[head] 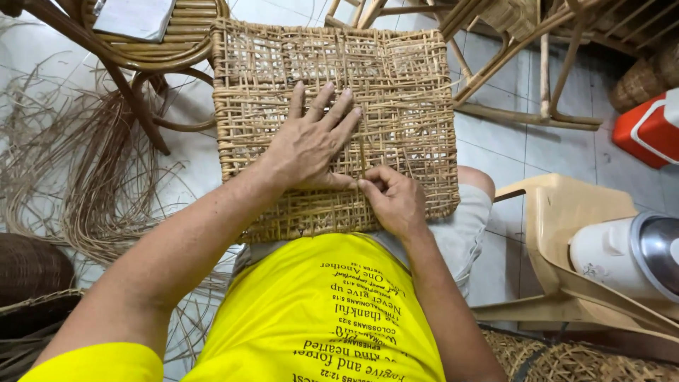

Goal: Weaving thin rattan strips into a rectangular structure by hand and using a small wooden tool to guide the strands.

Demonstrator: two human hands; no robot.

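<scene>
A square woven rattan panel (403,78) rests on my lap, its weave open and lattice-like. My left hand (308,141) lies flat on the panel's middle, fingers spread and pressing down. My right hand (396,201) sits just below and to the right of it, fingertips pinched on a thin cane strand (362,152) that runs up through the weave. I wear a yellow printed shirt and grey shorts.
Loose rattan strands (85,170) are heaped on the tiled floor at left. A cane chair (152,49) stands at top left, wooden frames (537,64) at top right. A beige plastic chair (566,233) holds a white pot (622,255); a red cooler (651,127) sits far right.
</scene>
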